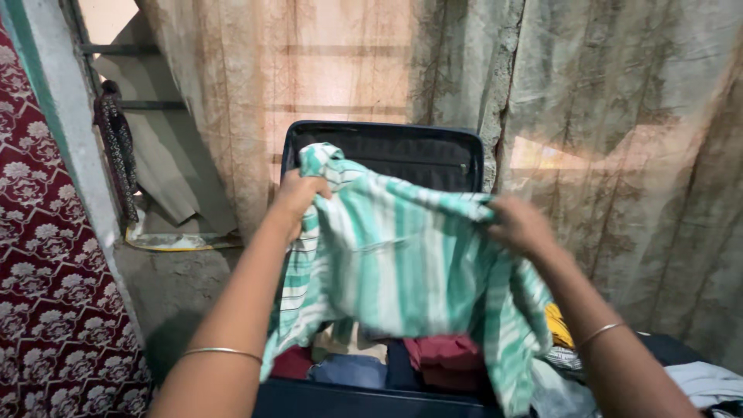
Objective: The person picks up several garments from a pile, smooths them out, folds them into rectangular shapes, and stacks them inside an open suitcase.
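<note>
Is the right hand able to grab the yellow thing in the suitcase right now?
Probably not yet. The right hand is busy gripping the green striped cloth, held up with the left hand. The yellow thing lies below that wrist, partly hidden by the hanging cloth.

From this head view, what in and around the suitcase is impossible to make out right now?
- Most of the suitcase contents: the green striped cloth, held up by the left hand and right hand, covers them.
- Folded clothes below: only edges show, kinds unclear.
- Suitcase front: cut off by the bottom edge.
- Yellow item: mostly hidden by the right forearm.
</note>
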